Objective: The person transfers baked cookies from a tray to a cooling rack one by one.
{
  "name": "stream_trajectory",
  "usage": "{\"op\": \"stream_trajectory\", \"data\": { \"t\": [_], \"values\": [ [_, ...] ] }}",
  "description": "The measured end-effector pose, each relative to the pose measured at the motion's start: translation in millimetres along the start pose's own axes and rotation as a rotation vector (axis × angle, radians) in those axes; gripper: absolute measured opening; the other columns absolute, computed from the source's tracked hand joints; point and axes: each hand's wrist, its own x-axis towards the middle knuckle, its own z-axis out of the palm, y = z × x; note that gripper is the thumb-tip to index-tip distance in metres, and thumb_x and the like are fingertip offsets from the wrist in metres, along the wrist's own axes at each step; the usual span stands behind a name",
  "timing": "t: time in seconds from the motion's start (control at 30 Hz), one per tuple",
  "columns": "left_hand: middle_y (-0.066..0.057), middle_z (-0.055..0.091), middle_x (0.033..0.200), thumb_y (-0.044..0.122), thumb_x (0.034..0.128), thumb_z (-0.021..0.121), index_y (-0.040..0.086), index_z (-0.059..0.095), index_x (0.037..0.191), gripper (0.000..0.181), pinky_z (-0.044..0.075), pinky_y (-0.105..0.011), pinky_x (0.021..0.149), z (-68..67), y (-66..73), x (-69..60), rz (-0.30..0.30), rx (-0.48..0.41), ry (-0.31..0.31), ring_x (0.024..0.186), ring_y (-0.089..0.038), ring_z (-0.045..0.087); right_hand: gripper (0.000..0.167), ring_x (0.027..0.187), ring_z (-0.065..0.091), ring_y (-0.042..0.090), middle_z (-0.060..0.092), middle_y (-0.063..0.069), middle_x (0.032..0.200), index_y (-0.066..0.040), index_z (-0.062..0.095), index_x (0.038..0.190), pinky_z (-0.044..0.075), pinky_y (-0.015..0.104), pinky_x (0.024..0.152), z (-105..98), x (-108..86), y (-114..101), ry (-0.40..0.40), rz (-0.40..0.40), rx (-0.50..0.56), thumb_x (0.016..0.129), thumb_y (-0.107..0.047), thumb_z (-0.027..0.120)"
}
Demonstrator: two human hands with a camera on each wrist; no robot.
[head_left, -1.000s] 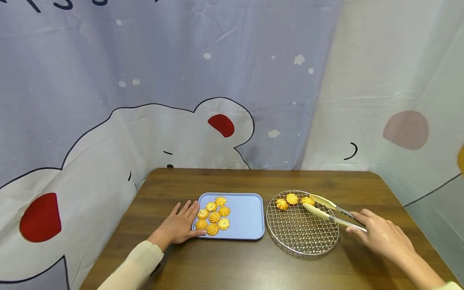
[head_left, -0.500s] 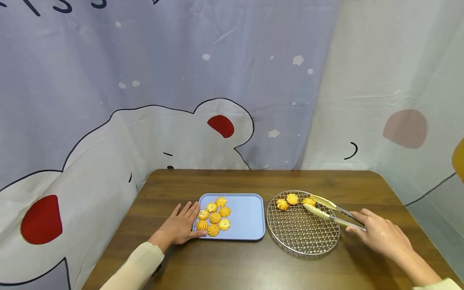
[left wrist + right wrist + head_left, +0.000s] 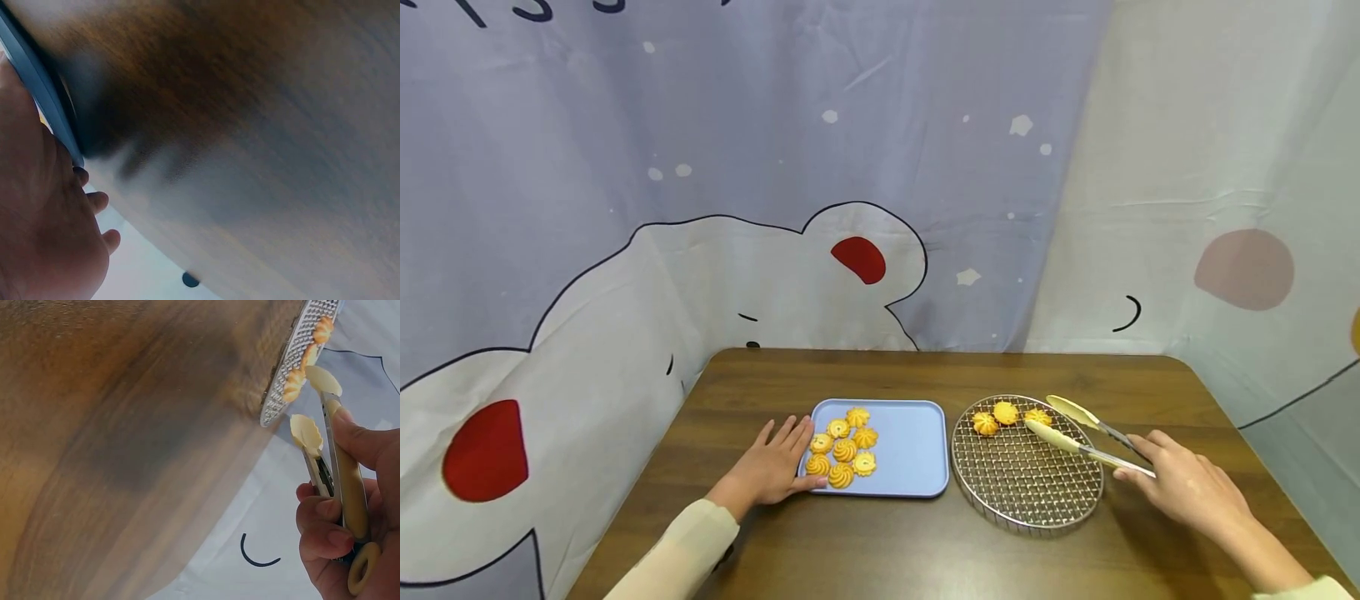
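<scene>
My right hand [image 3: 1198,487] grips metal tongs with cream tips [image 3: 1056,435] over the back right of the round wire rack [image 3: 1030,483]. The tips stand apart, one on either side of a cookie [image 3: 1037,417], with nothing pinched between them. Two more cookies [image 3: 1005,412] lie on the rack to its left. In the right wrist view, thumb and fingers curl round the tongs [image 3: 350,487]. My left hand [image 3: 769,469] rests with fingers spread on the left edge of the blue tray [image 3: 910,450], beside several cookies [image 3: 844,451]. The left wrist view shows that hand [image 3: 47,206] at the tray's edge.
The tray and rack stand side by side on a brown wooden table [image 3: 880,542], with a narrow gap between them. A printed curtain [image 3: 970,208] hangs behind the table and along its sides.
The tongs' tips have spread wider; the far tip has moved up and away from the right-hand cookie, which stays on the rack. The left hand has not moved on the tray.
</scene>
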Motion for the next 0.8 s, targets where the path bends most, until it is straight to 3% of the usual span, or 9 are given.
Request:
{"op": "stream_trajectory", "data": {
  "t": [0.2, 0.47, 0.63, 0.8],
  "values": [
    [-0.014, 0.023, 0.167, 0.079, 0.0929, 0.037, 0.003, 0.023, 0.161, 0.103, 0.014, -0.06, 0.121, 3.2, -1.4, -0.5, 0.001, 0.01, 0.01, 0.153, -0.036, 0.022, 0.063, 0.067, 0.064, 0.032, 0.061, 0.01, 0.107, 0.0, 0.064, 0.131, 0.048, 0.051, 0.053, -5, 2.2, -8, -0.001, -0.006, 0.008, 0.087, -0.043, 0.079],
    [-0.016, 0.024, 0.166, 0.077, 0.0937, 0.039, 0.001, 0.024, 0.16, 0.102, 0.013, -0.061, 0.121, -1.0, 0.2, -1.4, 0.007, -0.013, 0.01, 0.153, -0.037, 0.022, 0.067, 0.081, 0.067, 0.042, 0.063, 0.015, 0.115, -0.002, 0.063, 0.134, 0.051, 0.057, 0.059, -8, 9.3, -27, -0.005, -0.012, 0.022, 0.087, -0.048, 0.077],
    [-0.018, 0.025, 0.166, 0.078, 0.0936, 0.038, -0.001, 0.024, 0.159, 0.103, 0.01, -0.062, 0.121, -4.4, 2.2, -2.7, 0.012, -0.052, -0.003, 0.152, -0.04, 0.022, 0.065, 0.074, 0.065, 0.029, 0.062, 0.007, 0.111, -0.006, 0.066, 0.132, 0.049, 0.047, 0.054, -4, 12.4, -41, 0.01, -0.033, 0.047, 0.086, -0.05, 0.077],
    [-0.015, 0.023, 0.167, 0.079, 0.0929, 0.037, 0.002, 0.023, 0.161, 0.103, 0.012, -0.06, 0.122, -4.2, 3.2, -3.4, -0.011, -0.023, -0.014, 0.153, -0.036, 0.021, 0.062, 0.074, 0.064, 0.021, 0.062, 0.003, 0.111, -0.006, 0.068, 0.13, 0.05, 0.043, 0.056, 2, 16.6, -55, 0.041, -0.078, 0.075, 0.086, -0.048, 0.078]
  ]
}}
